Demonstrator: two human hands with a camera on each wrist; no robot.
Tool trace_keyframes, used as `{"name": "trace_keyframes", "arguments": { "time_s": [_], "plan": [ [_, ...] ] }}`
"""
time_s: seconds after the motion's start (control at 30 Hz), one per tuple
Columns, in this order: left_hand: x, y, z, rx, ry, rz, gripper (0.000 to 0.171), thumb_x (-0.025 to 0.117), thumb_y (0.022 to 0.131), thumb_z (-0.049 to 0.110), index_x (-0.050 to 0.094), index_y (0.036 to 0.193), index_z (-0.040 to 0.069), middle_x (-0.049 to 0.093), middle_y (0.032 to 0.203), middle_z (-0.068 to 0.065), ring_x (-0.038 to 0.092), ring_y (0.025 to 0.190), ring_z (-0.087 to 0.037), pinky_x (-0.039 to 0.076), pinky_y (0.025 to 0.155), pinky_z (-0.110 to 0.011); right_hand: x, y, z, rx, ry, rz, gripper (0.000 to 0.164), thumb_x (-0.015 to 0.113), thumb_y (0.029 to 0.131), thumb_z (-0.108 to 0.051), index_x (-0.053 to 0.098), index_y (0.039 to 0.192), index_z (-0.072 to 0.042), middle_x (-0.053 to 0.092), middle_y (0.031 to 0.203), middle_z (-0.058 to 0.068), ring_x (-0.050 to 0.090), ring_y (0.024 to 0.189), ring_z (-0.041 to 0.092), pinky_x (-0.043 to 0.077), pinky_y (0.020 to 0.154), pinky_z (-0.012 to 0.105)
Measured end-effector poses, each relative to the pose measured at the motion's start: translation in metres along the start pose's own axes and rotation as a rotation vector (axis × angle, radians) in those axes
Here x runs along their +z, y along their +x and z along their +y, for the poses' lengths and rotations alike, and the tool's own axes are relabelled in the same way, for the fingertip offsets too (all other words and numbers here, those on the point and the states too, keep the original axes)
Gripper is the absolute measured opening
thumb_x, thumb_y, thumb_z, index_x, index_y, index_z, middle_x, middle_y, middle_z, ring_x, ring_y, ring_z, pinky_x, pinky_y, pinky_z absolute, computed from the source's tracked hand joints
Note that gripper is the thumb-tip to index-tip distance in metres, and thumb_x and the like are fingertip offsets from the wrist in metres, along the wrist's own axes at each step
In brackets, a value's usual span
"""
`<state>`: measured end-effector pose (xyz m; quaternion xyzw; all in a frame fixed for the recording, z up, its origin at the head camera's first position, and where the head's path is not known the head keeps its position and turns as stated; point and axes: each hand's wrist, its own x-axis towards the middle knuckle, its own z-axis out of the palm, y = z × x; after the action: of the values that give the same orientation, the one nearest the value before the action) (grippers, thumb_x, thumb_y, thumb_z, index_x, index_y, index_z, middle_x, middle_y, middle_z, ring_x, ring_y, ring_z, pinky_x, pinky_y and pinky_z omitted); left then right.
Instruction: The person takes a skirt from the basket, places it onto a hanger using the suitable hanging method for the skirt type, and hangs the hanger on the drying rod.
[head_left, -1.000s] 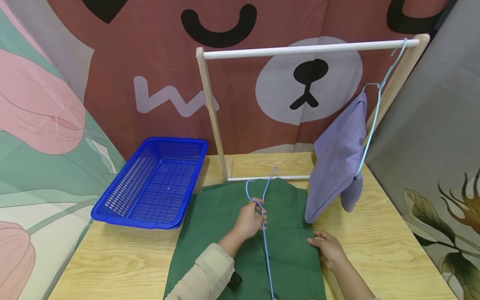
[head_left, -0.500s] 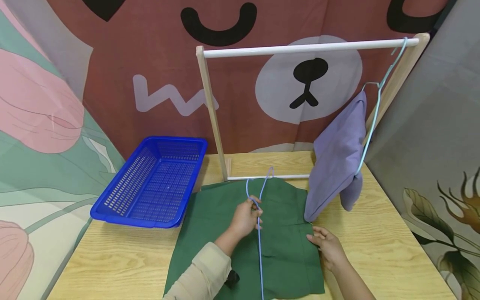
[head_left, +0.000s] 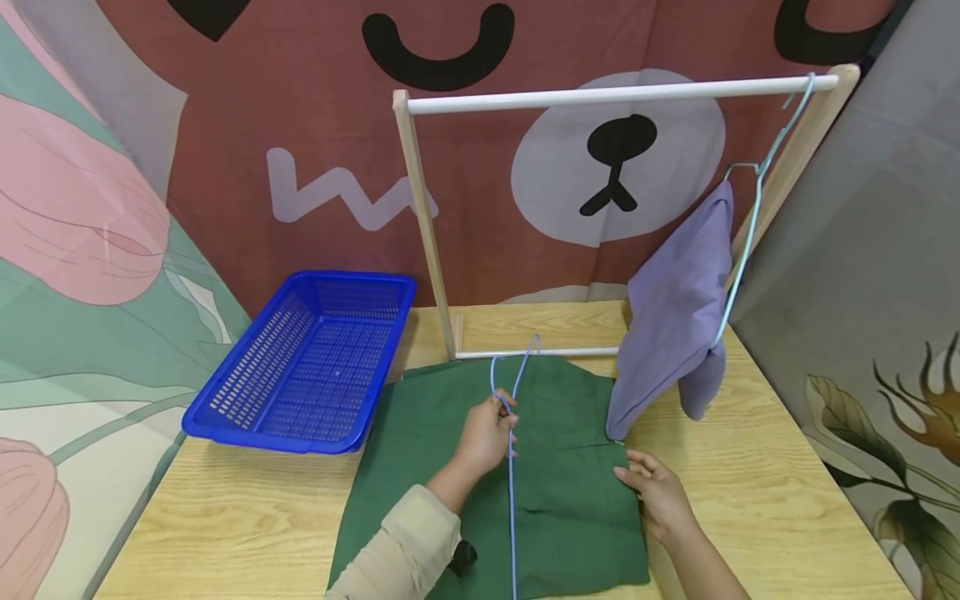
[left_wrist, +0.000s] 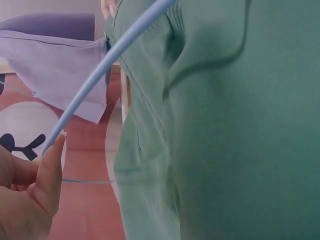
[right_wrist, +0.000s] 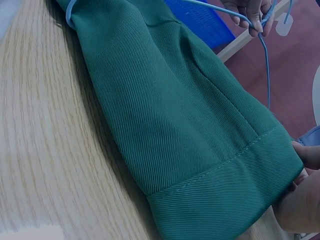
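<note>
A folded green garment [head_left: 570, 500] with a stitched hem lies over the table's middle. My left hand [head_left: 483, 433] pinches a light blue wire hanger [head_left: 512, 517] just below its hook, above the cloth. In the left wrist view, the hanger's arm [left_wrist: 110, 57] crosses in front of the garment. At the garment's right edge, my right hand [head_left: 660, 493] grips the hemmed corner between thumb and fingers. The right wrist view shows the hem [right_wrist: 225, 185] close up, and part of the hanger [right_wrist: 70, 15] bends round the garment's edge at the top left.
A blue plastic basket [head_left: 296, 446] stands on the left of the table. Behind the garment is a small rack with a white rail [head_left: 525, 102]. From its right end hangs a purple garment [head_left: 667, 308] on a pale turquoise hanger [head_left: 759, 196], its lower tip beside the green cloth.
My left hand has shifted slightly left, and the hanger's lower part has swung left with it. The right hand keeps its grip on the green garment's edge, nearly still.
</note>
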<state>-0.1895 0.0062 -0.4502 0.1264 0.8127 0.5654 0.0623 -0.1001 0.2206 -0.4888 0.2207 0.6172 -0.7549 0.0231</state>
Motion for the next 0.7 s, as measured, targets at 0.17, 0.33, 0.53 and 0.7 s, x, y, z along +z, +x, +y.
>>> {"name": "trace_keyframes", "arguments": {
  "time_s": [0.17,0.33,0.53,0.7],
  "plan": [
    [-0.0022,-0.0014,0.001,0.0,0.014,0.025,0.011,0.048,0.083,-0.007,0.049,0.094,-0.004,0.053,0.075,-0.015,0.051,0.05,-0.017,0.046,0.038,-0.025,-0.0008,-0.0017,0.0014,0.009,-0.013,0.0,0.023,0.053,0.079,0.003,0.051,0.095,-0.013,0.058,0.072,-0.005,0.056,0.062,0.009,0.047,0.056,0.025],
    [-0.0044,-0.0028,0.0035,-0.013,0.017,0.034,0.011,0.048,0.083,-0.007,0.049,0.094,-0.003,0.052,0.074,-0.011,0.05,0.05,-0.015,0.046,0.039,-0.024,-0.0021,-0.0029,0.0028,-0.006,-0.012,-0.008,0.024,0.053,0.079,0.003,0.054,0.09,-0.019,0.058,0.072,-0.005,0.056,0.062,0.009,0.047,0.056,0.024],
    [-0.0057,-0.0036,0.003,-0.032,0.026,0.051,0.012,0.048,0.083,-0.006,0.049,0.094,-0.003,0.052,0.074,-0.01,0.049,0.05,-0.014,0.045,0.039,-0.023,-0.0033,-0.0032,0.0045,-0.034,-0.012,0.005,0.023,0.054,0.079,0.003,0.056,0.09,-0.017,0.058,0.071,-0.005,0.056,0.061,0.009,0.047,0.054,0.024],
    [-0.0085,-0.0049,0.0035,-0.01,0.05,0.069,0.011,0.048,0.083,-0.007,0.048,0.094,-0.003,0.054,0.076,-0.016,0.049,0.049,-0.013,0.045,0.039,-0.021,-0.0053,-0.0036,0.0058,-0.036,0.002,-0.001,0.022,0.054,0.08,0.003,0.056,0.091,-0.017,0.058,0.072,-0.005,0.056,0.063,0.009,0.048,0.056,0.024]
  ]
}}
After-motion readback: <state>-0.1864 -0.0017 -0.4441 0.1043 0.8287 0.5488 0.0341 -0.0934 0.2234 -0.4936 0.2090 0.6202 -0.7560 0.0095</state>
